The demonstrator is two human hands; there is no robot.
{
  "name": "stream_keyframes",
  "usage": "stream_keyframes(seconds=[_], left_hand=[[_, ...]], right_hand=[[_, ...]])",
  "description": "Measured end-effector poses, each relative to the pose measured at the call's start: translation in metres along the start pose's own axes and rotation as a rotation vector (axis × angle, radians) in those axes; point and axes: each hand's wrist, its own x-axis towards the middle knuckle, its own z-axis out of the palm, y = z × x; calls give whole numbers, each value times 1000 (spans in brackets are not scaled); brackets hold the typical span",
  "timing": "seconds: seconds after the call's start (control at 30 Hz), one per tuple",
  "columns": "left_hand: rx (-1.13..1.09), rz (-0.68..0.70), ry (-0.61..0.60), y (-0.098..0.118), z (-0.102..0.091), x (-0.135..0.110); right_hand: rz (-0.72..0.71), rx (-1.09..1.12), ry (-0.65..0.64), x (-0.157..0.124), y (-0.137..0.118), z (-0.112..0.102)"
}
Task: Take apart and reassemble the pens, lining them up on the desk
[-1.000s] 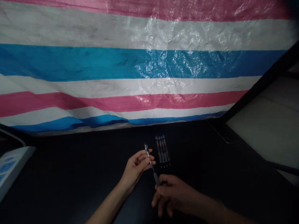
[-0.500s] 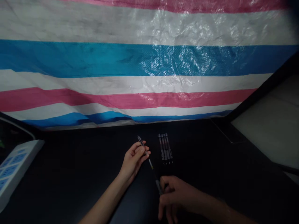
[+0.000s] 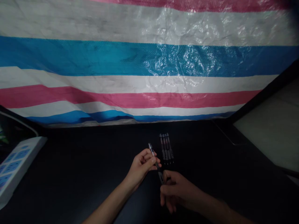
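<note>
My left hand (image 3: 141,169) pinches the clear barrel of a pen (image 3: 151,149) between thumb and fingers. The pen slants down to the right toward my right hand (image 3: 178,188), whose thumb and index finger are closed on its dark grey end. The two pen parts look joined or nearly so; the dim light hides the exact seam. Just beyond my hands, several similar pens (image 3: 166,147) lie side by side on the black table, grey sections toward me.
A white power strip (image 3: 25,163) with blue socket faces lies at the left on the black table (image 3: 81,165). A striped plastic sheet (image 3: 130,59) hangs behind the table. At the right is a pale panel (image 3: 268,121).
My hands have come closer together. The thin refill that showed between the two pen parts is now covered. My left hand moved right and slightly toward me.
</note>
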Motion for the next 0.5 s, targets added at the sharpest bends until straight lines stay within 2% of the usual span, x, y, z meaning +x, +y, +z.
stream_keyframes(seconds=[0.17,0.5], left_hand=[[107,31,-22,0,-2,-2],[143,35,-41,3,-5,-3]], right_hand=[[-55,30,104,3,2,-1],[-4,59,143,2,4,1]])
